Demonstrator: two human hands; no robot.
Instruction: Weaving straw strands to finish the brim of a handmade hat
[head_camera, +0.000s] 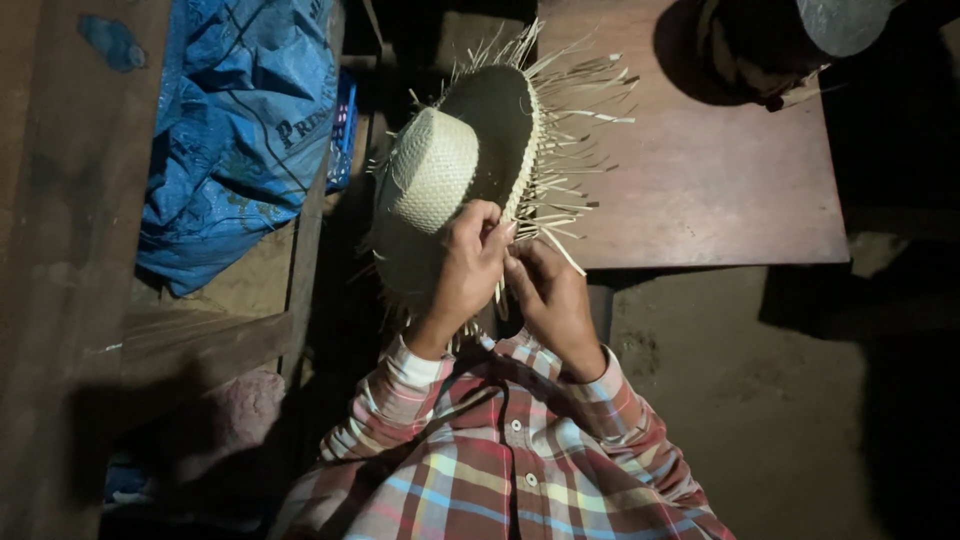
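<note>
- While both hands pinch loose strands, the left hand (468, 262) and right hand (548, 296) grip the pale unfinished woven straw hat (455, 170).
- Behind it is a brown wooden surface (700, 170).

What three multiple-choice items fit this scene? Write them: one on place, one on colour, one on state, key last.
1. Where is the blue plastic sack?
A. left of the woven straw hat
B. on the wooden table
C. on the person's lap

2. What colour is the hat's crown?
A. red
B. pale cream
C. black

3. How is the hat's brim edge?
A. trimmed smooth
B. loose straw ends sticking out
C. bound in cloth

Key: 1 A, it lies on the left side; 2 B, the lit crown shows it; 3 B, strands splay outward where the left hand and right hand pinch.
</note>
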